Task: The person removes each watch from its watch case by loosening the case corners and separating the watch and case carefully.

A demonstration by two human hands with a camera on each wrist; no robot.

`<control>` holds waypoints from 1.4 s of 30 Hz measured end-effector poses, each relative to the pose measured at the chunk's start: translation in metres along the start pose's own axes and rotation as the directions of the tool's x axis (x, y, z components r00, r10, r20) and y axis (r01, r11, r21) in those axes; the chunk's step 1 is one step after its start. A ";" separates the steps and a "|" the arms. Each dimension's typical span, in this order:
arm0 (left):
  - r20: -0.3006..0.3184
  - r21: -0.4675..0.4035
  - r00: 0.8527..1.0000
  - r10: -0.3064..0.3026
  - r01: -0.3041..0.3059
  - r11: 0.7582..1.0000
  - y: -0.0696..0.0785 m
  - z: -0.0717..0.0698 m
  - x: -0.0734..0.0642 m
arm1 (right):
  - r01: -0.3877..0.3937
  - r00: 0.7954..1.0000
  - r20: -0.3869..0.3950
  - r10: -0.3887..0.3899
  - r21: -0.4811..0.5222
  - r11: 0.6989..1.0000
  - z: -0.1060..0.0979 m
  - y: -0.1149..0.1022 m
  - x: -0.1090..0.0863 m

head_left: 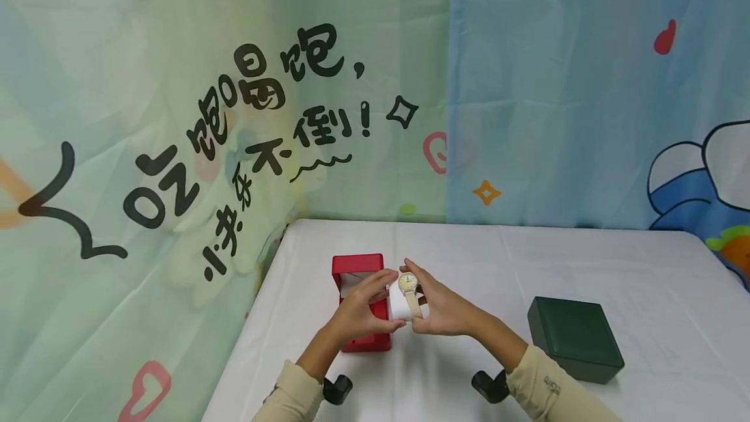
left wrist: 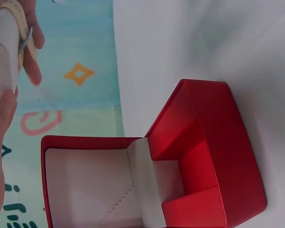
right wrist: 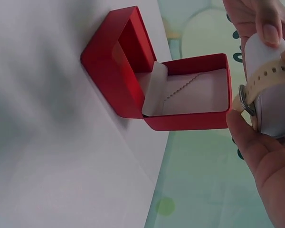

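Both hands hold up a wristwatch [head_left: 408, 283] with a pale cream strap and round gold-rimmed face, together with a white watch cushion [head_left: 398, 305]. The strap [right wrist: 268, 76] runs along the cushion; its metal buckle [right wrist: 247, 99] shows at one edge. Whether the buckle is fastened, I cannot tell. My left hand [head_left: 360, 308] grips the white cushion from the left, thumb below and fingers above. From the right, my right hand [head_left: 442, 305] pinches the watch, its thumb against the strap near the buckle. Behind and below the hands stands an open red box [head_left: 357, 262].
The red box's lid is raised, with a white lining [left wrist: 90, 185] and a red inner compartment [left wrist: 194, 156]. A closed dark green box [head_left: 574, 337] lies to the right on the white tablecloth [head_left: 469, 266]. Printed curtains [head_left: 363, 200] hang behind the table.
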State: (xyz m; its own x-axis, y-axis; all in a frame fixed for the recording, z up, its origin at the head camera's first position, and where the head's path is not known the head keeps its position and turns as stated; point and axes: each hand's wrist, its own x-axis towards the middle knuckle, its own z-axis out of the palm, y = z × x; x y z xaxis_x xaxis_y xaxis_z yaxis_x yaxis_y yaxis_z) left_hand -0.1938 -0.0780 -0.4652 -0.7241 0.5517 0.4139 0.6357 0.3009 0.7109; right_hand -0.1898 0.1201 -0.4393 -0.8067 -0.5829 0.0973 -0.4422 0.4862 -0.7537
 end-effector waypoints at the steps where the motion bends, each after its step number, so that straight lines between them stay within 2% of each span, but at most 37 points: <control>1: 0.001 -0.001 1.000 0.001 -0.001 1.000 0.000 0.000 0.000 | -0.001 1.000 0.005 0.001 0.003 1.000 0.000 0.000 0.000; 8: 0.005 -0.001 1.000 0.024 -0.024 1.000 -0.001 -0.001 0.002 | 0.027 1.000 -0.013 -0.027 0.012 1.000 -0.002 0.001 -0.002; 26: -0.005 0.032 1.000 0.021 -0.021 0.999 -0.003 -0.004 0.000 | 0.047 0.999 -0.002 -0.047 0.015 0.999 -0.001 -0.001 0.001; 33: -0.011 0.039 0.999 0.050 -0.050 0.998 -0.003 -0.004 0.000 | 0.047 0.999 -0.002 -0.047 0.013 0.999 0.000 -0.001 0.001; 42: -0.011 0.006 0.999 0.031 -0.031 1.000 -0.003 -0.004 -0.001 | 0.039 0.999 -0.002 -0.039 0.008 0.999 0.001 0.001 0.002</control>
State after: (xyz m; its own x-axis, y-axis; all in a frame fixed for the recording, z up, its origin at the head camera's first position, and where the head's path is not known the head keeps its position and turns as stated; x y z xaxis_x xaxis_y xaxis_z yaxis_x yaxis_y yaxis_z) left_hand -0.1965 -0.0823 -0.4656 -0.7070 0.5519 0.4422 0.6594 0.2885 0.6942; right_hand -0.1911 0.1183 -0.4405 -0.7899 -0.5998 0.1279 -0.4698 0.4578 -0.7548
